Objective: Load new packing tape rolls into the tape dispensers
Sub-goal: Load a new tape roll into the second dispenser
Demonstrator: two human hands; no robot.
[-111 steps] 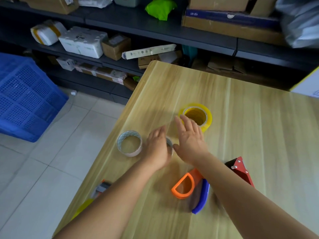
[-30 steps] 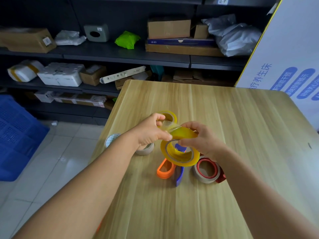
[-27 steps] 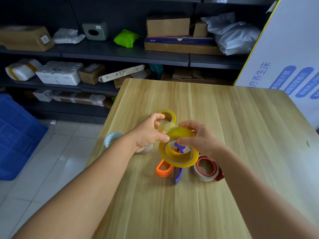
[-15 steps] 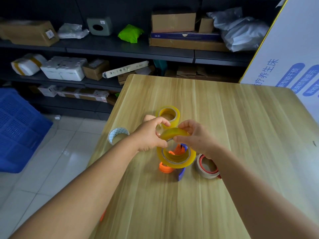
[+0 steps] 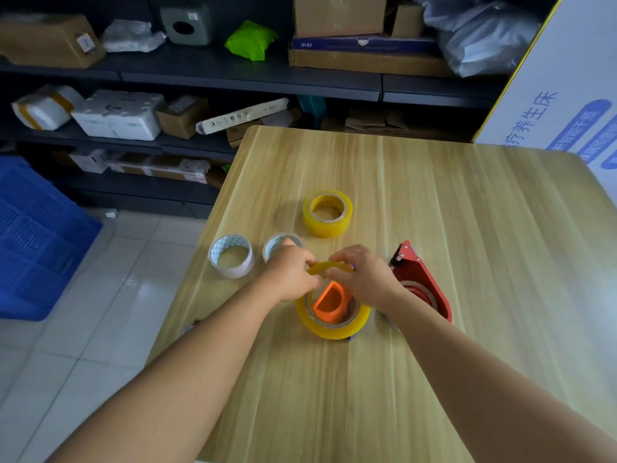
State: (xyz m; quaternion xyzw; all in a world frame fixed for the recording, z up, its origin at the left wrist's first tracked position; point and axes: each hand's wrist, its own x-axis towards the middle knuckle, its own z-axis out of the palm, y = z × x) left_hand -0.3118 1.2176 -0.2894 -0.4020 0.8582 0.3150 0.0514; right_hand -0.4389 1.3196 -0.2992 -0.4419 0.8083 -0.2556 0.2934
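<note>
At frame centre, left hand point(image 5: 289, 274) and right hand point(image 5: 362, 275) both pinching yellow roll point(image 5: 334, 320), upright over orange dispenser point(image 5: 329, 300).

Table point(image 5: 417, 202) pale wood-grain, smooth matt; yellow tape roll point(image 5: 334, 324) glossy translucent; red dispenser point(image 5: 422, 279) painted metal look.

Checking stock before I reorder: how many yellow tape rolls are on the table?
2. One yellow roll lies flat past the hands; the other yellow roll is held upright by both hands, around the orange dispenser. None seem hidden.
</note>
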